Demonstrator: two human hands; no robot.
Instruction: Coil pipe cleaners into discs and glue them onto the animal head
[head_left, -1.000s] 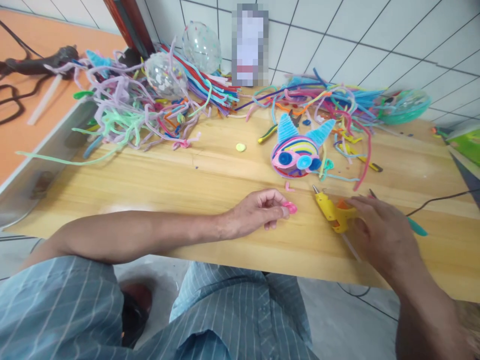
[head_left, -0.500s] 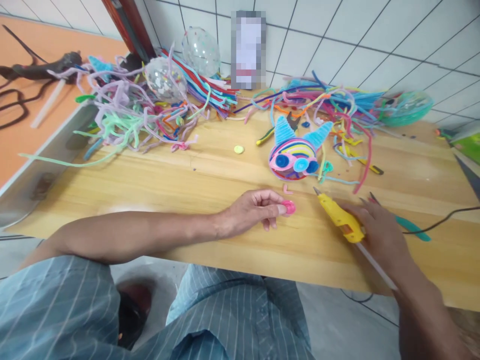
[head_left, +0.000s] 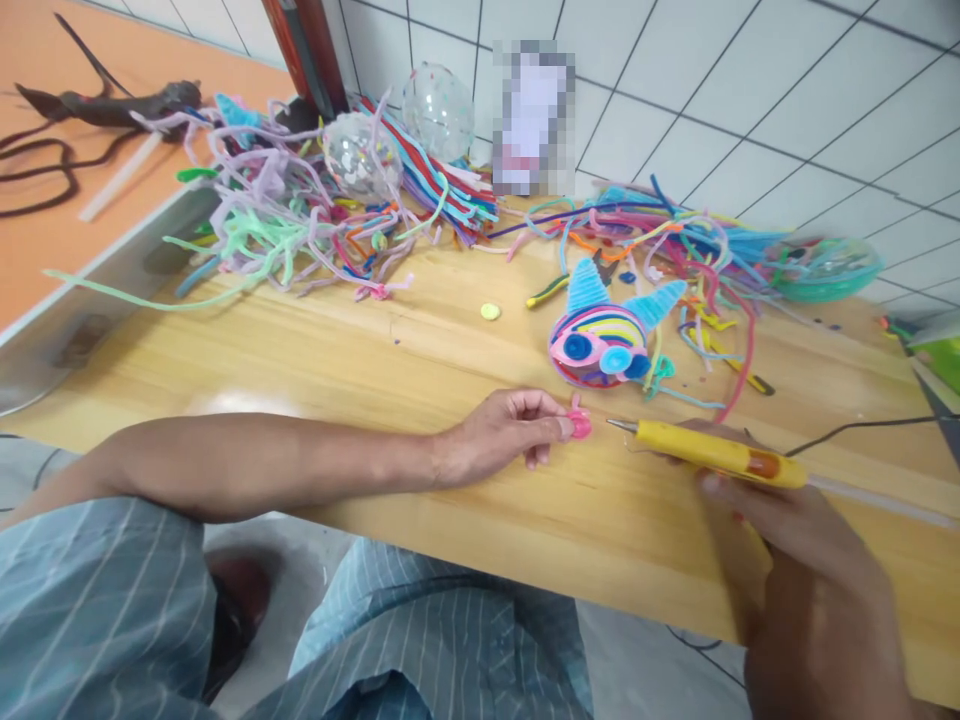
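Between thumb and fingers, my left hand [head_left: 517, 432] pinches a small pink disc [head_left: 580, 424] above the wooden table. My right hand [head_left: 772, 500] is wrapped round a yellow glue gun [head_left: 712, 450], whose metal tip points left at the disc, a short gap away. A clear glue stick [head_left: 877, 498] juts from the gun's rear. Just behind the disc lies a small pink piece [head_left: 576, 400]. Farther back sits a round striped craft piece [head_left: 600, 345] with two light blue pointed ears and blue coiled discs.
Tangled pipe cleaners [head_left: 262, 220] lie at the back left, more bundles [head_left: 675, 225] at the back right. A yellow disc [head_left: 490, 312], pliers [head_left: 547, 292] and a cutter [head_left: 750, 376] rest mid-table. A phone [head_left: 532, 125] leans on the tiled wall. A black cord runs right.
My right hand has raised the glue gun and turned it so its tip points left, near the pink disc. My left hand still holds the disc. The view has shifted slightly.
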